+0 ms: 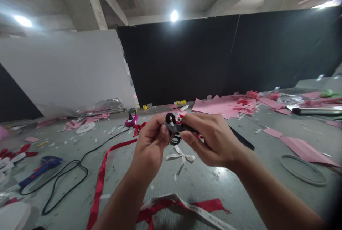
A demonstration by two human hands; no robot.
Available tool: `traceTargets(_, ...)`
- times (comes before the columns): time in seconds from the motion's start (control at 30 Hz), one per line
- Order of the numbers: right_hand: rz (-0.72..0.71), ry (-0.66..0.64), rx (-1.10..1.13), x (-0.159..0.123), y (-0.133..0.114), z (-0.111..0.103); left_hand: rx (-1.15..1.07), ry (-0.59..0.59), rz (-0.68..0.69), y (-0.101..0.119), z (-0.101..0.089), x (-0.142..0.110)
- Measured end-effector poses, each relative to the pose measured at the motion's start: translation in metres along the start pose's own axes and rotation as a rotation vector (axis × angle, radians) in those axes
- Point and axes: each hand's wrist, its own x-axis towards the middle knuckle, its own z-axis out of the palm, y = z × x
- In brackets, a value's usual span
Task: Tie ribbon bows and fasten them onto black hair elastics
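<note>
Two bare hands meet at the centre of the frame over a littered grey surface (208, 183), working a narrow black strip bent into a loop (174, 127). The left hand (151, 144) pinches the strip between thumb and fingers, its grip drawn together on the loop's near side, while the right hand (217, 139) has its grip clamped on the dark end of the strip, partly hidden by the fingers. A flat black bar (242, 138) juts out behind the right wrist; whether it is held cannot be told. Just below the hands lies a white printed-ribbon bow (182, 157), and at bottom centre a length of red fabric ribbon (213, 204) lies beside a white printed ribbon (196, 208). A long red satin ribbon (100, 176) trails down the lower left, near a blue glue gun (41, 169) and a looping black cord (84, 169). Pink paper sheets (213, 106) spread across the right, beneath a tall black board (184, 62).
</note>
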Motion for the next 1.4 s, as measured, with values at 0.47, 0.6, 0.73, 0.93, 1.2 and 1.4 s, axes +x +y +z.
traceTargets(0.47,-0.044,0.011,0.015,0.001,0.001,-0.004,0.000,-0.002,-0.078,-0.002,0.001,-0.001)
traceTargets(0.6,-0.033,0.007,0.016,0.000,0.002,-0.003,-0.021,-0.009,-0.068,0.000,0.000,0.000)
traceTargets(0.73,-0.034,0.013,-0.004,0.001,0.004,-0.002,-0.063,-0.008,-0.097,0.002,0.000,0.003)
traceTargets(0.93,0.110,0.094,0.054,0.001,0.009,-0.006,-0.059,0.123,-0.182,0.005,0.003,0.006)
traceTargets(1.2,0.182,0.193,0.287,0.005,-0.004,0.007,0.497,0.161,-0.066,0.010,0.006,0.003)
traceTargets(1.4,0.197,0.166,0.325,0.008,-0.006,0.010,0.645,0.199,-0.015,0.013,0.004,0.001)
